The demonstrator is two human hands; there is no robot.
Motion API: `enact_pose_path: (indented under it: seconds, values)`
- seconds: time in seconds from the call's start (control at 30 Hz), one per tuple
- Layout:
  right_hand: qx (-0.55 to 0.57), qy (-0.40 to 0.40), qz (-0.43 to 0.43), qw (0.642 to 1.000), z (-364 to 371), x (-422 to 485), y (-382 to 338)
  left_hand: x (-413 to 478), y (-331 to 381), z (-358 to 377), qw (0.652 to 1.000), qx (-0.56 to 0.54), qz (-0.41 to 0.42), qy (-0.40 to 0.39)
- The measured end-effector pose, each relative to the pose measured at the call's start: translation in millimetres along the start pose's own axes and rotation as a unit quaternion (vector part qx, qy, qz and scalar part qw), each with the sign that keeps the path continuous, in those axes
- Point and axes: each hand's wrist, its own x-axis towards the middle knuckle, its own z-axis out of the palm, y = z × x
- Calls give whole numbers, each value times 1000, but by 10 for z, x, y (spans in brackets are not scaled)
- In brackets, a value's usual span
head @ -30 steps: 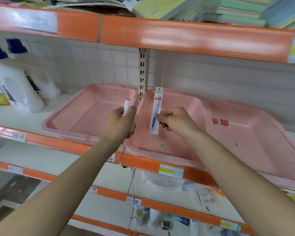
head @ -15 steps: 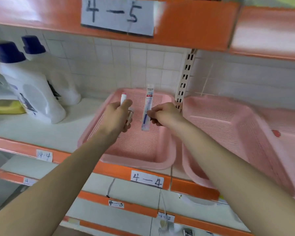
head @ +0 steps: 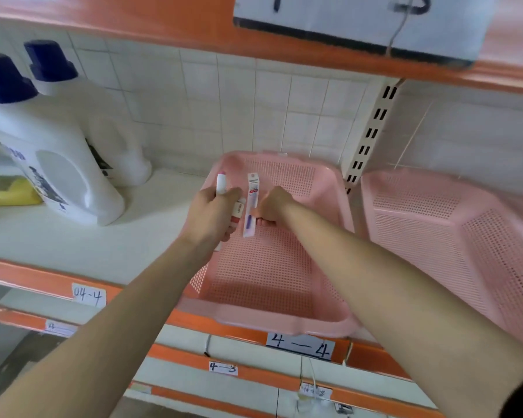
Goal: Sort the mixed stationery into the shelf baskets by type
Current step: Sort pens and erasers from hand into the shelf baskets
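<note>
Left hand [head: 209,218]: fingers curled round a white stick [head: 221,184] with a pink tip.
Right hand [head: 272,206]: pinches a packaged pen [head: 252,194], held upright just beside the left hand.
Below both hands: pink basket [head: 254,322] on the shelf [head: 73,236].
Right: second basket [head: 435,236].
Far left: white bottles [head: 58,164].

2 baskets sit side by side on the shelf [head: 145,236], the left basket [head: 272,291] close beside the right basket [head: 435,236]. Behind the gap between them, a slotted post [head: 372,131] stands against the wall [head: 224,101]. Well to the left on the same shelf, a bottle [head: 58,164] stands in front of another bottle [head: 115,146]. Over the left basket, the left hand [head: 209,218] holds a tube [head: 221,184] just left of the packaged pen [head: 251,203] in the right hand [head: 272,206]. A label [head: 299,348] sits on the shelf edge below that basket.
</note>
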Motion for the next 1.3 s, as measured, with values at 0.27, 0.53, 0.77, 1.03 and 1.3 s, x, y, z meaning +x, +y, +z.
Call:
enact_pose_path:
  seconds: [0.27, 0.53, 0.77, 1.03, 1.3]
  values:
    - [-111, 0, -56, 992, 50, 18, -3, -23, 24, 0, 1000, 28, 9, 7]
    - [181, 14, -190, 965, -725, -1158, 363, -285, 116, 434, 999, 41, 31, 6]
    - [122, 138, -167, 969, -1057, -1755, 853, -636, 233, 1221, 997, 59, 50, -19]
    - [60, 229, -164, 958, -1664, -2196, 1662, -1075, 288, 2264, 992, 35, 79, -94]
    - [33, 285, -147, 947, -2370, -2451, 2649, -1441, 392, 3076, 985, 47, 53, -154]
